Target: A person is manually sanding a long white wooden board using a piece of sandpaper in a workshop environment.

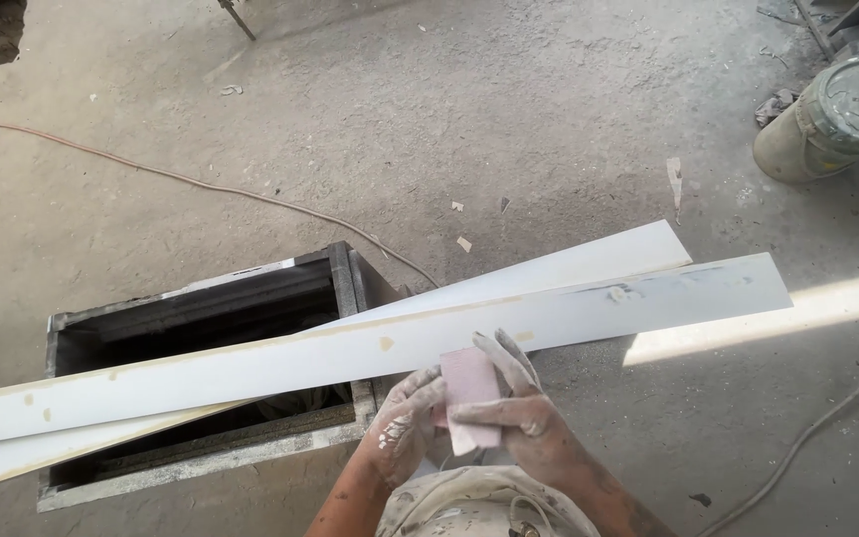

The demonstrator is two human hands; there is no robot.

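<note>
Cable: a thin reddish cable (pixel 181 179) is laid across the dusty concrete floor (pixel 509 109) from the far left toward the crate.
Crate: a dark open box (pixel 201 308) is set on the floor at lower left; its near rim is seen under the boards.
Upper board: a long white board (pixel 350 353) is rested across the box, running from the left edge up to the right, with small tan filler spots on it.
Lower board: a second white board (pixel 589 264) is laid beneath the first, crossing it at a shallow angle.
Left hand: the left hand (pixel 405 423), flecked with white, is curled around the left edge of the sanding sheet.
Sanding sheet: a pinkish folded sheet of sandpaper (pixel 471 398) is held between both hands, just at the near edge of the upper board.
Right hand: the right hand (pixel 519 413) is closed on the sheet's right side, with fingers stretched toward the board.
Bucket: a dusty lidded bucket (pixel 837 119) is stood at upper right, well apart from the hands.
</note>
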